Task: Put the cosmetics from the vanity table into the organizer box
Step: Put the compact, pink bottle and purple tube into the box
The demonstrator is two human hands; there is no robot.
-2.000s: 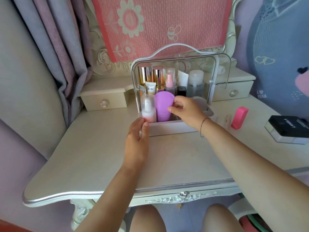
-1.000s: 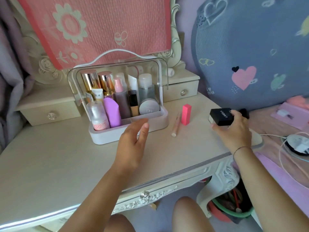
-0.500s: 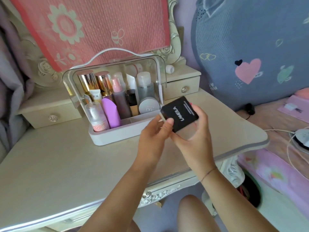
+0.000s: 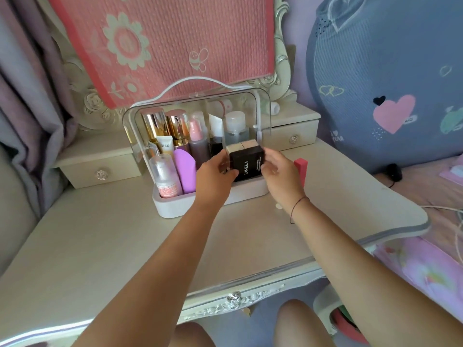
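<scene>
I see the black box [image 4: 246, 164] held between both hands over the front right part of the organizer [image 4: 170, 209]. The left hand [image 4: 215, 176] pinches its left edge and the right hand [image 4: 280, 174] curls round its right edge. Its lower edge dips behind the organizer's front wall, and I cannot tell whether it rests on the bottom yet. I judge this to be the placing step, not finished while both hands grip the box.

Most of the job looks done. The back row is full, with gold bottles [image 4: 156, 126], a pink-capped bottle [image 4: 198, 136] and a clear one [image 4: 235, 126]. The front left holds a pump bottle [image 4: 166, 179] and a purple tube [image 4: 185, 171], upright and touching.

Left out on the bench [image 4: 125, 246] is a pink stick [image 4: 300, 169], upright just beside the organizer's right end and partly hidden by the right hand. A small pale tip [image 4: 278, 206] shows under the right wrist (too little of it to name). So I count one item going in and at least one more to go, and I cannot see how much space is free behind the box.
</scene>
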